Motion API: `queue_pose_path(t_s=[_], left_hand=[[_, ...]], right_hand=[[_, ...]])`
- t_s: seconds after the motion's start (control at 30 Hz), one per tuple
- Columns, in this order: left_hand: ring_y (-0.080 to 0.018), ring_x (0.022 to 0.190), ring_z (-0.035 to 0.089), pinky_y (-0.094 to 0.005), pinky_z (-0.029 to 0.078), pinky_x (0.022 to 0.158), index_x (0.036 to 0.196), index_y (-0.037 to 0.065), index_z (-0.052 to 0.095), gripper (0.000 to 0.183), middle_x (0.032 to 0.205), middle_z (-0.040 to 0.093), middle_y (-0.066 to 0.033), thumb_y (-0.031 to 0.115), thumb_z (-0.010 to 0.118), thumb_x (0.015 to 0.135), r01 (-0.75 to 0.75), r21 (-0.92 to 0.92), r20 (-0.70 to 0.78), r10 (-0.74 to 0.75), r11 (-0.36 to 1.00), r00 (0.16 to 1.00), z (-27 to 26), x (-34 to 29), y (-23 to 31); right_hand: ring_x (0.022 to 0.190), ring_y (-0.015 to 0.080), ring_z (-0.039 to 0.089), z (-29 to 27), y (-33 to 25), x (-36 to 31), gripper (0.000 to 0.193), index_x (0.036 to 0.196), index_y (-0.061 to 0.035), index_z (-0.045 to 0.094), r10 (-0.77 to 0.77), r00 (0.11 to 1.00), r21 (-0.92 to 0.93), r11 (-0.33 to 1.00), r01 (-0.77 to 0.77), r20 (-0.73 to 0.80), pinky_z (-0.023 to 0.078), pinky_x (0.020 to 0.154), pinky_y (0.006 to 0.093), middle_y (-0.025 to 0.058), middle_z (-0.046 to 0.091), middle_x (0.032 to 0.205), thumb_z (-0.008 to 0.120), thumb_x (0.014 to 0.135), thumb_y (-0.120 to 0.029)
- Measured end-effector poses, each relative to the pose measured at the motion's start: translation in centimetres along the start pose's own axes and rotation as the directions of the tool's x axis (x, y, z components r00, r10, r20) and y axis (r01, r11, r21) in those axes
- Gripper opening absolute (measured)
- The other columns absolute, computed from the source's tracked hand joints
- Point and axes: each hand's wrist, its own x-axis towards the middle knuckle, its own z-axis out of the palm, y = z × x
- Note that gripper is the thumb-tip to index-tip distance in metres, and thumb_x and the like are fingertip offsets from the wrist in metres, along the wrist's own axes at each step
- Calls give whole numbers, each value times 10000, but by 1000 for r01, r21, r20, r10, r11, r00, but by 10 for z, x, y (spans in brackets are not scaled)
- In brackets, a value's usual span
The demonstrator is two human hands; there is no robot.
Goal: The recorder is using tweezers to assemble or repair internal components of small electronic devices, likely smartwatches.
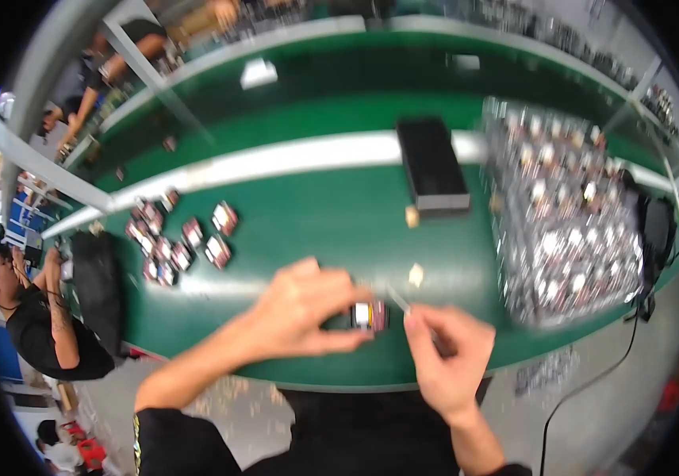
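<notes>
Near the front of the green table [331,230], my left hand [300,305] closes its thumb and fingers around a small boxy part [368,316], dark red with a bright label-like face and a yellow strip. To its right my right hand [450,353] pinches a thin, pale, pointed tool [397,298], whose tip angles up and left, close to the part; its kind is too blurred to tell. A pale yellowish scrap [416,275] lies just beyond the tool. Farther left sits a loose group of similar small parts [163,252].
A black oblong box [433,166] stands at the back, a small tan piece [412,216] by its near end. Stacked clear trays [565,230] full of parts take up the right side, beside a black object with a cable [657,230]. At left, a person [54,317] sits by a dark bag-like item [97,278].
</notes>
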Motion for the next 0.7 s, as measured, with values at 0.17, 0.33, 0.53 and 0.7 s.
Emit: queue_pose_path(t_s=[0.17, 0.33, 0.53, 0.7], left_hand=[[-147, 705, 640, -307, 511, 645, 1158, 72, 786, 420, 862, 698, -10, 247, 969, 823, 56, -138, -34, -61, 989, 998, -1, -9, 2], [-146, 709, 673, -290, 538, 621, 1177, 65, 767, 423, 910, 718, -54, 232, 970, 846, 8, -81, -211, -25, 997, 977, -100, 35, 32], [-149, 739, 600, -334, 528, 734, 1189, 18, 795, 382, 1001, 764, -82, 130, 882, 834, -78, 464, -525, 345, 882, 778, -264, 147, 40], [-191, 881, 643, -348, 532, 825, 1188, -1, 811, 360, 985, 701, -78, 276, 848, 960, 228, 386, -617, 66, 894, 784, -333, 201, 3]], right_hand=[[730, 55, 656, -9, -5, -13, 84, 986, 75, 818, 185, 982, 110, 977, -181, -23, 503, 650, 223, 23, 761, 803, 814, 975, -9], [769, 15, 570, -10, -13, -16, 172, 1101, 40, 798, 218, 976, 209, 953, -219, 30, 472, 684, 209, -65, 689, 850, 780, 1060, -127], [734, 18, 531, -9, -22, -5, 186, 1076, 36, 801, 129, 991, 163, 978, -131, 24, 444, 651, 225, -73, 647, 784, 793, 1046, -148], [730, 27, 525, -8, -21, -5, 217, 1069, 42, 797, 136, 991, 118, 984, -136, 9, 449, 653, 240, -64, 643, 766, 798, 1037, -172]])
